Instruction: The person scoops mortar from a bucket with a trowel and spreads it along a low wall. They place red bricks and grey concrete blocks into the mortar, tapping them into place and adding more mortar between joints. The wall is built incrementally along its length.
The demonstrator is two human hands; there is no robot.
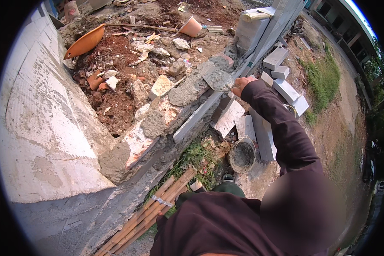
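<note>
The right hand (pixel 242 84) is gripping a trowel (pixel 217 78) loaded with grey mortar, its blade lying on the wall (pixel 158 128). Mortar heaps are sitting along the wall's top. A bucket (pixel 242 154) is standing below the wall, white blocks (pixel 281 85) lying beside it. An orange basin (pixel 84 42) is lying beyond the wall.

orange basin (pixel 85 42), loose grey blocks (pixel 285 90)

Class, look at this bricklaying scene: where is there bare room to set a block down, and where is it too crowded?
Free: the broad pale wall face at left, and the bare dirt between the grass and the white blocks. Crowded: the wall top, heaped with wet mortar up to the right hand with its trowel; the rubble behind; around the bucket.
</note>
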